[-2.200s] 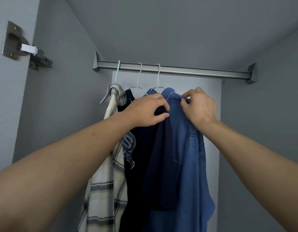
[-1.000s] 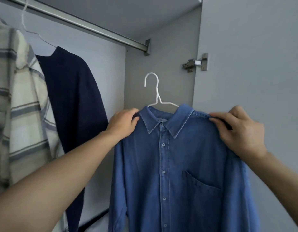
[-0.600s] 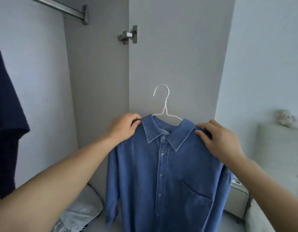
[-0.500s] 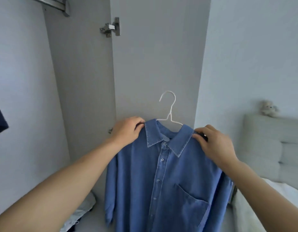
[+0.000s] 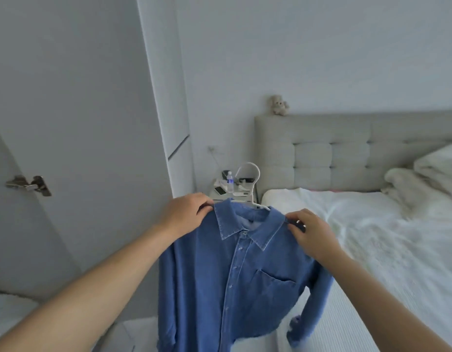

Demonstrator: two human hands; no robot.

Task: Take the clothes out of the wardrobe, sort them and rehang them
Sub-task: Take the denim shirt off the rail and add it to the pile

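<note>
A blue denim shirt (image 5: 245, 280) hangs on a white wire hanger (image 5: 247, 174) in front of me, buttoned, with a chest pocket. My left hand (image 5: 187, 214) grips its left shoulder beside the collar. My right hand (image 5: 311, 232) grips its right shoulder. The shirt is held in the air between the open wardrobe door (image 5: 75, 123) and the bed (image 5: 372, 240). The wardrobe rail and the other clothes are out of view.
A bed with white sheets and a grey padded headboard (image 5: 346, 151) fills the right side, with a rumpled duvet (image 5: 423, 181) at its head. A small bedside table (image 5: 232, 191) with a bottle stands behind the shirt. A teddy bear (image 5: 278, 105) sits on the headboard.
I have lifted the denim shirt off the rail and turned right, away from the wardrobe. The shirt has travelled with both hands towards the bed, and the other hanging clothes have left the view.
</note>
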